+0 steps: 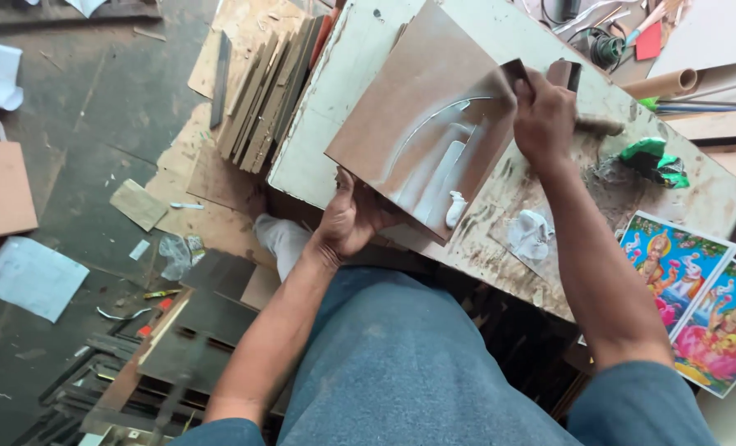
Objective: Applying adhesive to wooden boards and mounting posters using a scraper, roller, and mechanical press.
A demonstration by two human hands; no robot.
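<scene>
A brown rectangular board (409,91) lies tilted on the white, stained worktable (335,91), its lower part smeared with white glue in streaks and an arc. My left hand (350,216) grips the board's near edge from below. My right hand (541,116) presses a small dark flat scraper (514,72) against the board's right edge, where the glue begins. A blob of white glue sits near the board's lower corner.
Colourful printed pictures (698,301) lie at the table's right end. A cardboard tube (663,83), a green crumpled wrapper (653,158) and cables sit at the back. Stacked boards (265,95) lean left of the table; scraps, paper and frame strips (95,388) litter the floor.
</scene>
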